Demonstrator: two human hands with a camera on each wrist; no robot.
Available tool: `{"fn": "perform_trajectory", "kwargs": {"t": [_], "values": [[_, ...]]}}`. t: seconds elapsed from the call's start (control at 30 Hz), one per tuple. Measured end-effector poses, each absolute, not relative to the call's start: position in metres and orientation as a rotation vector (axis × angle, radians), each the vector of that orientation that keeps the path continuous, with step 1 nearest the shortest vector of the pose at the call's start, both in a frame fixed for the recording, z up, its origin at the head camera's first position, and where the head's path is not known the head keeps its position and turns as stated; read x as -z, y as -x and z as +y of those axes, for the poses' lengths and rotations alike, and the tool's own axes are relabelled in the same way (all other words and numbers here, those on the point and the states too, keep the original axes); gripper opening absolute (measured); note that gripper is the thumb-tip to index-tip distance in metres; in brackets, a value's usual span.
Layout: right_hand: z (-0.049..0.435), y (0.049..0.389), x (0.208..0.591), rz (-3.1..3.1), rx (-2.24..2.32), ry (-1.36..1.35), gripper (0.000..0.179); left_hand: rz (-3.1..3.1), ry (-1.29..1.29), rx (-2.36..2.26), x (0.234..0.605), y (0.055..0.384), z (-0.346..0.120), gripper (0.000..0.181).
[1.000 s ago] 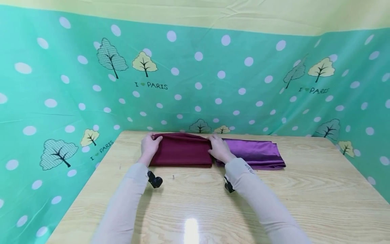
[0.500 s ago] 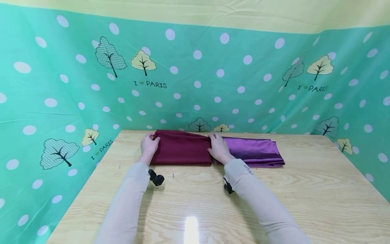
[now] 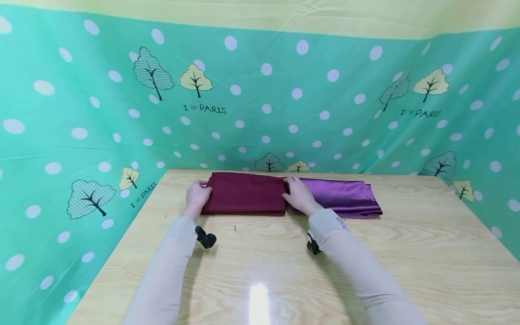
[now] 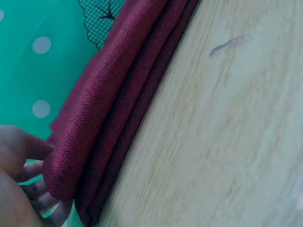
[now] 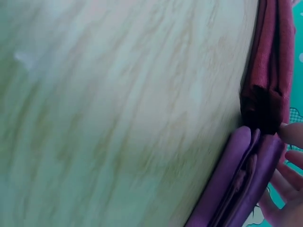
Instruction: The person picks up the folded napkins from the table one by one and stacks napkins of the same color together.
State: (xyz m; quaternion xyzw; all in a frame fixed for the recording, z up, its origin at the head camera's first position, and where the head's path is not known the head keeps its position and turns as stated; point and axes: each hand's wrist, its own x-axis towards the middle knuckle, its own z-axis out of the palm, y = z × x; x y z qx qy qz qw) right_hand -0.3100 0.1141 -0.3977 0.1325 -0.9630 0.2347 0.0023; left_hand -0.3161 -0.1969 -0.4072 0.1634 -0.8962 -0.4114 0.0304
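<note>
A folded maroon cloth [image 3: 245, 194] lies at the far side of the wooden table, several layers thick in the left wrist view. My left hand [image 3: 198, 195] holds its left end, thumb [image 4: 35, 146] at the top edge and the other fingers curled beneath. At the cloth's right end is my right hand [image 3: 300, 195], its thumb and fingers pinching the far corner; in the right wrist view the thumb [image 5: 291, 134] touches the maroon folds. A folded shiny purple cloth [image 3: 341, 196] sits close against that end, its left part hidden by the right hand.
A green curtain [image 3: 266, 99] with dots and trees hangs right behind the table [image 3: 243, 262]. Black wrist devices [image 3: 206, 238] sit under both sleeves. A small dark mark [image 3: 234, 228] shows on the wood before the maroon cloth.
The maroon cloth's far edge, bulging in the middle a second ago, now lies straighter, and its back left corner has come out from under the left hand. The head view has shifted slightly.
</note>
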Motion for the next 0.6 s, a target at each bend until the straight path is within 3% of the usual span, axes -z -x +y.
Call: {"fn": "perform_trajectory", "kwargs": {"t": [0.33, 0.6], "values": [[0.128, 0.299, 0.389, -2.985, -1.016, -0.511, 0.035, -2.849, -0.262, 1.100, 0.392, 0.308, -0.183, 0.039], [0.153, 0.288, 0.376, -2.931, -0.978, -0.621, 0.035, -2.827, 0.026, 1.081, 0.381, 0.295, -0.169, 0.031]]}}
